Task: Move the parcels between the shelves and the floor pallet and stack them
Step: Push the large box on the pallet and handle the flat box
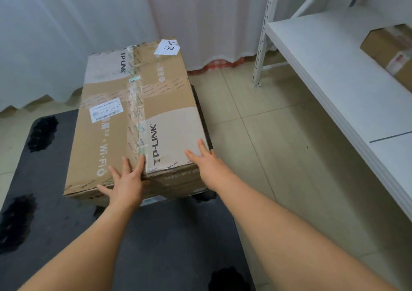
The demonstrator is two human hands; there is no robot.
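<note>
A large cardboard parcel [142, 116], printed TP-LINK and sealed with clear tape along its top seam, lies flat on the dark floor pallet [66, 223], toward the pallet's far right corner. A white barcode label [106, 112] sits on the left half of its top, and a white paper slip [167, 47] with handwriting is stuck near the far right corner.

Both hands lie on the near end of the parcel's top. The left hand [127, 179] has its fingers straight and spread, palm down over the near edge right at the tape seam, thumb out to the left along the edge. The right hand [206, 160] lies flat near the near right corner, fingers straight and pointing away; neither hand curls round anything, both simply press on the cardboard.

To the right stands a white metal shelf [330, 72], well apart from the pallet, with a smaller brown parcel [388, 47] on its board at the frame's edge. The floor [267, 134] between them is pale tile. White curtains [66, 23] hang behind the pallet, reaching down to the floor
</note>
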